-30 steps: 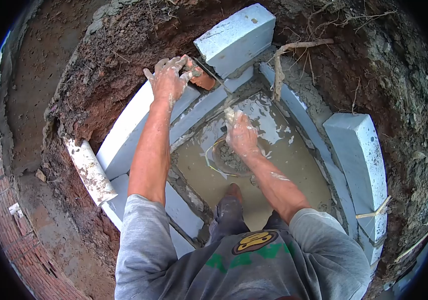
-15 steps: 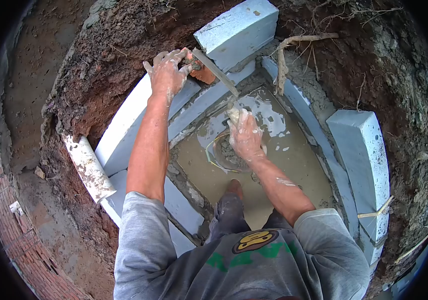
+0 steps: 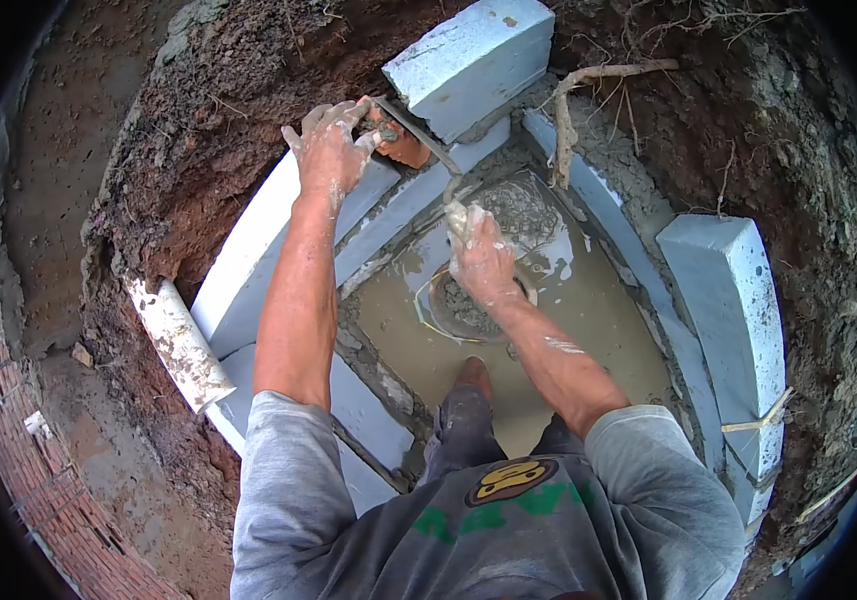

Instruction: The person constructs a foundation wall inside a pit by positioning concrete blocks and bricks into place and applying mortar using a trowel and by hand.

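My left hand (image 3: 331,150), smeared with grey mortar, grips the near end of a broken orange-red brick (image 3: 406,150) beside the block wall. Mortar clings to the brick's edge next to my thumb. Around the handle of a trowel (image 3: 416,131) my right hand (image 3: 485,258) is closed. The trowel's narrow blade points up and left, edge-on, alongside the brick; whether they touch I cannot tell. Below my right hand a round pan with grey mortar (image 3: 461,305) sits in murky water (image 3: 568,350).
White blocks (image 3: 473,65) line the pit, with another block (image 3: 718,290) standing at the right. A mud-spotted white pipe (image 3: 180,345) juts out at the left. Roots (image 3: 568,110) stick out of the earth wall. My boot (image 3: 473,375) stands in the water.
My right hand has moved slightly left and up with the trowel, its blade shifting along the brick. Ripples now spread on the water beyond it. My left hand stays on the brick.
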Motion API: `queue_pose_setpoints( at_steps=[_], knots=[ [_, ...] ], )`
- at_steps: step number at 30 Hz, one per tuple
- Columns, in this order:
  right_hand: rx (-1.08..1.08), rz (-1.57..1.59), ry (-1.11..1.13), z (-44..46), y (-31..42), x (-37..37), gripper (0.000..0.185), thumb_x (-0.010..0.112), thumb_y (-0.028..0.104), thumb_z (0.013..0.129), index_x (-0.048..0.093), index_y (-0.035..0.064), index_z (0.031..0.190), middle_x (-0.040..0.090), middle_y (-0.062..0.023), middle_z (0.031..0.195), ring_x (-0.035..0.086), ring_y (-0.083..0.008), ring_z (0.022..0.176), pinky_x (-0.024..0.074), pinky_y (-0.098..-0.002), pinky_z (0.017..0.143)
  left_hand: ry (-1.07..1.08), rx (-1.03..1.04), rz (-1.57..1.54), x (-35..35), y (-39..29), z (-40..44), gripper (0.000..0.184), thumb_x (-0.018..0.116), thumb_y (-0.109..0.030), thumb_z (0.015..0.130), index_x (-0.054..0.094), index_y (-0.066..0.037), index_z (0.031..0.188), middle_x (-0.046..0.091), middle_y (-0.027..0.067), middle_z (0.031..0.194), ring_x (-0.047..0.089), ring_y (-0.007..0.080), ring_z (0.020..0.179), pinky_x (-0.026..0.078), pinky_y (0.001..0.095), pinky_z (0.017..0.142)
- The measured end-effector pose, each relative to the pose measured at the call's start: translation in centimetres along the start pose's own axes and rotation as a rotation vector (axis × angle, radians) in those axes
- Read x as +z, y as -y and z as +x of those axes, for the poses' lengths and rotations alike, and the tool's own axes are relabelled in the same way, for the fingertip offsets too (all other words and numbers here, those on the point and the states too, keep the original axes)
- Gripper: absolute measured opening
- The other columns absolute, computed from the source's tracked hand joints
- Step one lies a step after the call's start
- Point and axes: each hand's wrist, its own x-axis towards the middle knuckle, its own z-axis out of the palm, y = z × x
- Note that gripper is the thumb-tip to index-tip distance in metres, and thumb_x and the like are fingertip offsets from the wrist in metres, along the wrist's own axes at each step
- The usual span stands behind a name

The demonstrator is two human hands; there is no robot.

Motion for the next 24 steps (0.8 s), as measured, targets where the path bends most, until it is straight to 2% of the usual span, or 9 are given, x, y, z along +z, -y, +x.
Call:
queue_pose_setpoints(
  at_steps=[1, 4, 10, 13, 17, 19, 21, 22, 24],
  knots=[
    [-0.023, -0.003, -0.06, 0.0, 0.0, -0.1, 0.032, 0.059, 0.01, 0.077, 0.043, 0.0011, 0.103, 0.052, -0.0208, 0.096, 0.058, -0.0391, 0.092, 0.0513, -0.0459, 0.073, -0.001, -0.001, 0.002, -0.2, -0.2, 0.2, 0.05, 0.066, -0.04, 0.081, 0.054, -0.03, 0.128, 0.049, -0.003, 0.135, 0.034, 0.0219, 0.132, 0.01, 0.062, 0.111],
    [0.102, -0.011, 0.157, 1.3, -0.5, 0.2, 0.032, 0.06, 0.012, 0.078, 0.043, 0.0006, 0.102, 0.052, -0.0212, 0.097, 0.058, -0.0391, 0.091, 0.0513, -0.0461, 0.073, 0.01, -0.016, 0.005, 0.0, -0.3, 0.1, 0.05, 0.066, -0.041, 0.081, 0.053, -0.031, 0.129, 0.049, -0.0035, 0.136, 0.034, 0.0216, 0.132, 0.01, 0.0621, 0.111],
    [-0.038, 0.029, -0.05, 0.9, -0.1, -0.1, 0.035, 0.06, 0.017, 0.082, 0.042, -0.0004, 0.107, 0.055, -0.023, 0.099, 0.059, -0.0419, 0.088, 0.0504, -0.0498, 0.07, -0.006, -0.004, 0.026, -0.5, -0.7, 0.1, 0.049, 0.065, -0.04, 0.082, 0.053, -0.032, 0.129, 0.049, -0.0041, 0.135, 0.035, 0.0214, 0.131, 0.011, 0.0623, 0.11],
    [0.077, 0.012, 0.125, 1.9, -0.9, 0.4, 0.038, 0.06, 0.019, 0.083, 0.043, -0.0001, 0.11, 0.055, -0.023, 0.1, 0.058, -0.0426, 0.087, 0.0501, -0.0498, 0.07, -0.006, -0.001, 0.022, -0.4, -0.5, 0.1, 0.048, 0.065, -0.039, 0.083, 0.052, -0.032, 0.129, 0.049, -0.0044, 0.135, 0.036, 0.0214, 0.13, 0.012, 0.0628, 0.11],
    [0.01, 0.033, 0.001, -1.0, -1.0, -0.8, 0.043, 0.058, 0.023, 0.084, 0.043, -0.0018, 0.116, 0.054, -0.0229, 0.102, 0.057, -0.0408, 0.092, 0.0499, -0.0479, 0.074, -0.038, 0.015, 0.021, -0.1, -0.3, -0.1, 0.047, 0.064, -0.039, 0.083, 0.053, -0.033, 0.128, 0.049, -0.0039, 0.135, 0.035, 0.0215, 0.131, 0.011, 0.0627, 0.111],
    [0.021, 0.069, 0.021, -4.1, -2.0, -1.6, 0.046, 0.058, 0.025, 0.084, 0.043, -0.0013, 0.118, 0.054, -0.0226, 0.104, 0.057, -0.041, 0.093, 0.0493, -0.0486, 0.074, -0.063, 0.021, 0.027, 0.4, 0.0, 0.4, 0.046, 0.064, -0.039, 0.084, 0.053, -0.033, 0.128, 0.048, -0.0038, 0.135, 0.035, 0.0216, 0.131, 0.011, 0.0627, 0.111],
    [0.054, 0.024, 0.057, -7.7, -4.6, -1.6, 0.046, 0.06, 0.027, 0.082, 0.045, 0.0004, 0.116, 0.054, -0.0221, 0.107, 0.057, -0.0413, 0.091, 0.0485, -0.0496, 0.075, -0.078, 0.046, 0.038, 1.2, 0.6, 0.3, 0.045, 0.063, -0.04, 0.084, 0.054, -0.033, 0.128, 0.049, -0.0036, 0.135, 0.034, 0.0224, 0.132, 0.011, 0.0629, 0.11],
    [0.148, 0.002, 0.168, -9.6, -6.0, -1.7, 0.045, 0.06, 0.027, 0.081, 0.046, 0.001, 0.115, 0.055, -0.0219, 0.106, 0.058, -0.0411, 0.091, 0.0484, -0.0496, 0.075, -0.133, 0.105, 0.044, 2.0, 1.4, 0.6, 0.048, 0.063, -0.044, 0.083, 0.053, -0.033, 0.129, 0.05, -0.0024, 0.135, 0.035, 0.0261, 0.132, 0.01, 0.0664, 0.107],
    [0.34, -0.052, 0.384, -13.2, -8.9, -2.2, 0.044, 0.061, 0.027, 0.079, 0.047, 0.0021, 0.112, 0.056, -0.0214, 0.104, 0.06, -0.0406, 0.089, 0.0482, -0.0497, 0.076, -0.179, 0.135, 0.047, 2.3, 1.6, 0.6, 0.048, 0.063, -0.045, 0.082, 0.054, -0.032, 0.128, 0.051, -0.0017, 0.134, 0.036, 0.0264, 0.131, 0.012, 0.0656, 0.107]
  ],
)
